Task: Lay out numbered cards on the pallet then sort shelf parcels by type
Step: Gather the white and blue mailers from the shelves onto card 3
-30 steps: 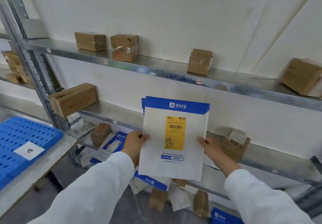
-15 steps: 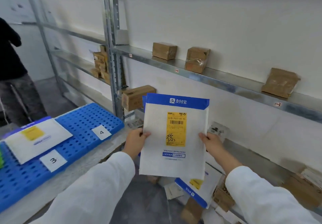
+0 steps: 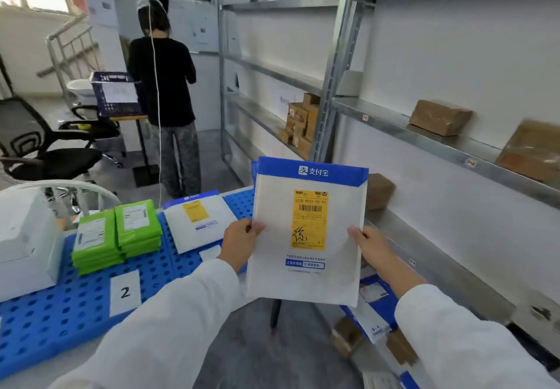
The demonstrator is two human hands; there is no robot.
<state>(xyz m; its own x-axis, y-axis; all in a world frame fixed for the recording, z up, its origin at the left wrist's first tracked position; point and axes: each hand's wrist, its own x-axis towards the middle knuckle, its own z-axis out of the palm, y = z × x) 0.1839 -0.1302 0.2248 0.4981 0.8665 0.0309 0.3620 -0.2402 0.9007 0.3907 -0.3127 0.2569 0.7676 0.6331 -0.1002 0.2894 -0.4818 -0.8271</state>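
I'm holding the white mailer [image 3: 306, 237] upright in front of me, blue band on top and yellow label facing me. It's hanging over the strip of bare floor [image 3: 257, 343] running between the blue pallet [image 3: 45, 328] on my left and the metal shelf rack [image 3: 424, 143] on my right, so there's open room under it. My left hand [image 3: 239, 244] is pinching its left edge, thumb on the front and the other fingers tucked behind, and my right hand [image 3: 371, 247] is doing the same on the right edge. On the pallet, the green parcels [image 3: 116, 235] are sitting in two stacks behind the card marked 2 [image 3: 125, 292], with a second mailer [image 3: 198, 222] lying flat just beside them. A person in black [image 3: 163, 85] is standing further down the aisle, near an office chair [image 3: 45, 146].
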